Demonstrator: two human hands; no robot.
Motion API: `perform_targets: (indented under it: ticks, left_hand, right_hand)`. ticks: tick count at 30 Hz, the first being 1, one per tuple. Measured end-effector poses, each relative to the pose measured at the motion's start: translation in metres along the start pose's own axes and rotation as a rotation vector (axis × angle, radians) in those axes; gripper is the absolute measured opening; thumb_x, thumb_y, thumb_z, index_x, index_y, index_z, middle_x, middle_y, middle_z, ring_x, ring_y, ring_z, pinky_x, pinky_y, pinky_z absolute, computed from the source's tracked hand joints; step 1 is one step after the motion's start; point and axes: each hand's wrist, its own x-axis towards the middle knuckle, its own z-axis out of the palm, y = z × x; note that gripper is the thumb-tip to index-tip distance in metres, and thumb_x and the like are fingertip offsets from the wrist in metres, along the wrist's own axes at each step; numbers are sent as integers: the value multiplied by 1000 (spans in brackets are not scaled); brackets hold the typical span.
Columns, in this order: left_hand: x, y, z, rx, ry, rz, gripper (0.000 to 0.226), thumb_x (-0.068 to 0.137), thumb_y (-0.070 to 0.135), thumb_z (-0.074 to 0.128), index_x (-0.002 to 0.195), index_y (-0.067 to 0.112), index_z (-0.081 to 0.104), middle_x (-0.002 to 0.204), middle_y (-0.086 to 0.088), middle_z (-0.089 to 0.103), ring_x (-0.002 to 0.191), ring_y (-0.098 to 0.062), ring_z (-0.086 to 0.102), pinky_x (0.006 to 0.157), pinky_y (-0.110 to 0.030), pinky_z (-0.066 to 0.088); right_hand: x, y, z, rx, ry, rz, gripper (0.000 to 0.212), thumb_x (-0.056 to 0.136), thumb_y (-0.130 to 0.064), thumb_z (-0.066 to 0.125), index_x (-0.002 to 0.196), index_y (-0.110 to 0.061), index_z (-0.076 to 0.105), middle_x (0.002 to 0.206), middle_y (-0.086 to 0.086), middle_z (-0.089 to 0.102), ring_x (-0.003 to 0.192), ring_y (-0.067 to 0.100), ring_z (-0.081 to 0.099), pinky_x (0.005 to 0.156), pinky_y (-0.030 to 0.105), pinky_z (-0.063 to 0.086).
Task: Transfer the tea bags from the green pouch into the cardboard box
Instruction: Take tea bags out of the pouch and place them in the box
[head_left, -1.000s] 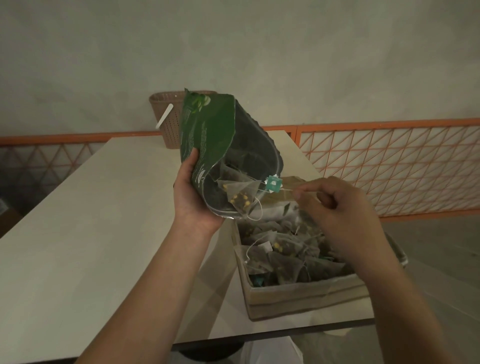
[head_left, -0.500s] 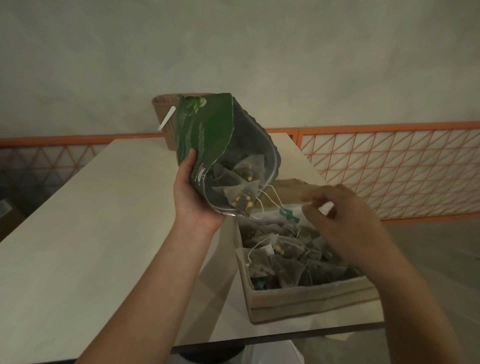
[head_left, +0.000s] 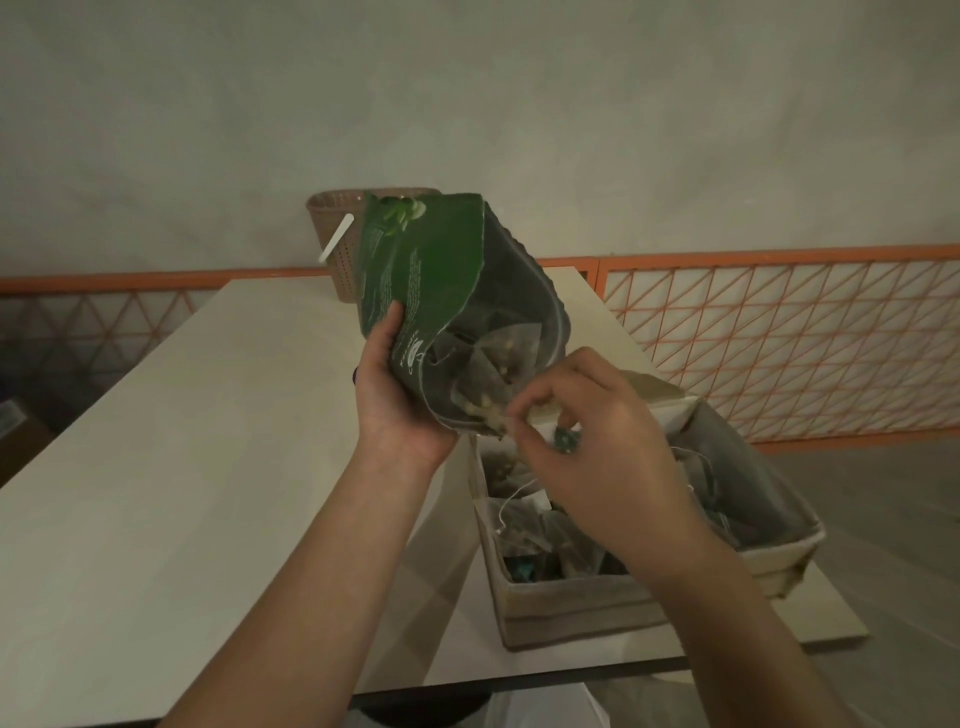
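My left hand grips the green pouch by its side, tilted with its open mouth facing down and right over the cardboard box. Pyramid tea bags show inside the pouch mouth. At the pouch's lower lip, the thumb and forefinger of my right hand pinch one tea bag. A teal tag peeks out under my fingers. The box stands at the table's near right corner and holds several tea bags with strings.
A brown woven basket with a white stick stands at the far end of the pale table, behind the pouch. An orange lattice railing runs along the right and back. The table's front edge lies just below the box.
My right hand dropped a tea bag's teal tag over the box, then came back up to the pouch mouth and pinched another bag. The pouch stays tilted in my left hand.
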Motion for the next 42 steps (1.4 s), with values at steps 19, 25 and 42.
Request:
perform_targets:
  ticks: [19,25,42]
  left_hand:
    - [7,7,-4,-23,-66,-6,59,98,47,49,150,19,49,154,-12,49,141,-37,46,116,-54,36]
    - [4,8,1,-13,-70,-4,58,99,49,47,149,20,50,152,-12,51,139,-37,48,112,-54,42]
    - [10,11,-9,12,-76,-32,60,97,48,52,150,20,48,155,-12,47,142,-38,44,119,-55,31]
  right_hand:
    - [-25,38,-46,110,-122,180,19,78,-18,57,65,-31,53,68,-11,59,69,5,57,62,12,44]
    - [-24,39,-43,128,-116,311,10,86,-23,55,81,-31,60,52,-3,58,45,15,50,45,36,41]
    - [-21,29,-42,224,98,395,10,84,-17,72,82,-21,64,73,-11,66,64,3,60,53,11,45]
